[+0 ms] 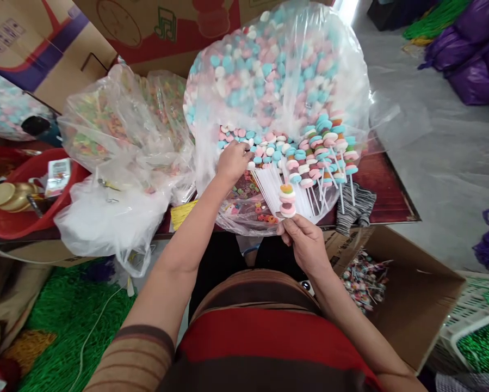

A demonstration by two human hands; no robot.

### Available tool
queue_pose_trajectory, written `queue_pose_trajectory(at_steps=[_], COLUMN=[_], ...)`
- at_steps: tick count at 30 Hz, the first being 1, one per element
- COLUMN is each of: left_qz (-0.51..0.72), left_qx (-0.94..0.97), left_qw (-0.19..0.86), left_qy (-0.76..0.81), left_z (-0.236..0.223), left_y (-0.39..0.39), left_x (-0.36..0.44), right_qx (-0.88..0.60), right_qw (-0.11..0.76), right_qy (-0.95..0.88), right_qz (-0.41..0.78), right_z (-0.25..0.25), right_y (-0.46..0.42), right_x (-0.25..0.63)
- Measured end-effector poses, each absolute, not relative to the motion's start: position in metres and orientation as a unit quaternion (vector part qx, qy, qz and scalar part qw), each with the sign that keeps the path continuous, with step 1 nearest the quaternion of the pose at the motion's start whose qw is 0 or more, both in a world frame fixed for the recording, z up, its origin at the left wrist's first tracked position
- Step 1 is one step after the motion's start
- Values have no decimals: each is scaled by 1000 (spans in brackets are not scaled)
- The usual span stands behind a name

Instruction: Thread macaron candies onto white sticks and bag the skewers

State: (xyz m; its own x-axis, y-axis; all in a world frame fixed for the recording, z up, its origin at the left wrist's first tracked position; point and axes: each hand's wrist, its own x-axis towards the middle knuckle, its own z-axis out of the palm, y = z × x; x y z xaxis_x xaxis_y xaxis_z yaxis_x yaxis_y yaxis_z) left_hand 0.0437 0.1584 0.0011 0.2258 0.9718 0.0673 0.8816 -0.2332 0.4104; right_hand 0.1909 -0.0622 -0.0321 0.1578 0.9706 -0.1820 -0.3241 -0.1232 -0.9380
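My right hand [305, 239] pinches the lower end of a candy skewer [287, 201]; its stick is mostly hidden. Stacked on it are white and pink candies, a brownish piece, and an orange-green piece on top. Over the loose pink, blue and white candies [268, 146] is my left hand [235, 162], its fingers curled together at the pile's left side. Whatever those fingertips hold is hidden. Between the hands lies a fan of white sticks [271, 188]. To their right, several filled candy skewers [323, 147] lie in a cluster, sticks toward me.
A large clear bag of candies [277, 65] rises behind the pile. Left of it sit a bag of gummy rings [117, 114] and a red basin [7, 220]. A striped grey glove [355, 206] lies at the table edge, above an open cardboard box [415, 294] containing wrapped candies.
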Motion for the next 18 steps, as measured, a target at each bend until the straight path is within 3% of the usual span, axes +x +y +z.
queue_pose_trajectory(at_steps=[4,7,9,13,15,18], left_qz=[57,83,165,372,416,438], left_qx=[778,771,734,540,451,379], left_qw=[103,133,220,514,631,715], left_qy=[617,618,621,553,475,393], left_z=[-10,-12,-10,1,6,9], left_y=[175,179,178,156,131,87], left_x=[53,49,42,29,27,32], right_qx=[-507,-508,-505,-513,-521,-524], right_qw=[585,589,586,589,606,624], right_qy=[-306,-299,-303,-297,-282,-279], right_qz=[553,553,556,549,532,508], right_z=[-34,-35,-34,-27,-21,-11], right_y=[-66,-67,-66,-56,-45,-26], right_x=[195,198,198,197,195,189])
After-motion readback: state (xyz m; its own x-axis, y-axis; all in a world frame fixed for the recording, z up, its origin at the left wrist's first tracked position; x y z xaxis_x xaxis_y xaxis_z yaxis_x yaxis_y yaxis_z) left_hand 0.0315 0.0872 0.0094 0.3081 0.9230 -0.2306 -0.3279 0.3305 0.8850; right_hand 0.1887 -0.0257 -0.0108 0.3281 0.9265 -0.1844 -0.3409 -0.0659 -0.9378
